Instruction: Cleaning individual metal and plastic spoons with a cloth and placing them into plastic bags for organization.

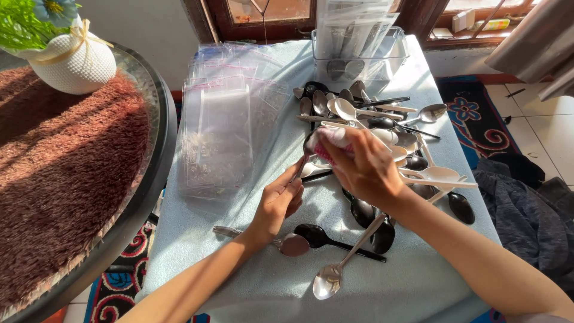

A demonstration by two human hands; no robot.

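Note:
My left hand (277,203) grips the handle of a metal spoon (306,151) whose bowl points up and away. My right hand (360,169) presses a pink and white cloth (332,142) against that spoon's bowl. Both hands hover over a table covered in a pale blue cloth (251,239). Just behind and to the right of my hands lies a heap of several spoons (388,125), some metal, some black, some white. Below my hands lie a metal spoon (335,272), a black spoon (326,237) and another metal spoon (286,243).
A stack of clear zip bags (224,128) lies on the table's left part. A clear box (359,57) with packed items stands at the back. A round glass table with a brown mat (60,173) and a white vase (75,63) is at left. Dark clothing (529,203) lies at right.

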